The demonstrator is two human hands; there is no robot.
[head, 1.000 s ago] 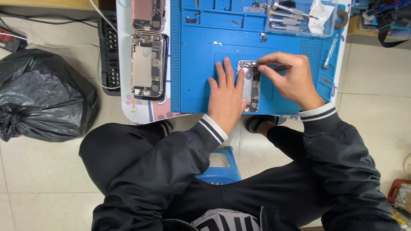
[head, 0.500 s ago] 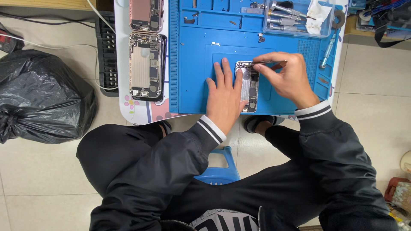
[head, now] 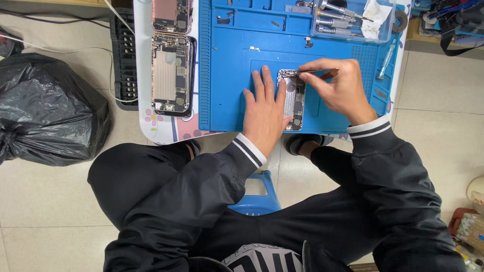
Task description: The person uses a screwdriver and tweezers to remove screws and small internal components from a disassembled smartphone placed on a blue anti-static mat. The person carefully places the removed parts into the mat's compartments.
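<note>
An opened phone chassis (head: 294, 100) lies on a blue work mat (head: 227, 75). My left hand (head: 264, 111) rests flat on the mat with its fingers against the chassis's left edge, holding it down. My right hand (head: 340, 90) pinches metal tweezers (head: 312, 72), whose tips reach the chassis's top end.
Two more opened phone bodies (head: 171, 73) lie on the white table left of the mat. A clear tray of screwdrivers (head: 343, 20) sits at the mat's top right. A black bin bag (head: 48, 108) stands on the floor at left. A blue stool (head: 257, 194) is under me.
The camera view has shifted slightly. My right hand with the tweezers has edged along the chassis's top end; my left hand stays pressed beside the chassis.
</note>
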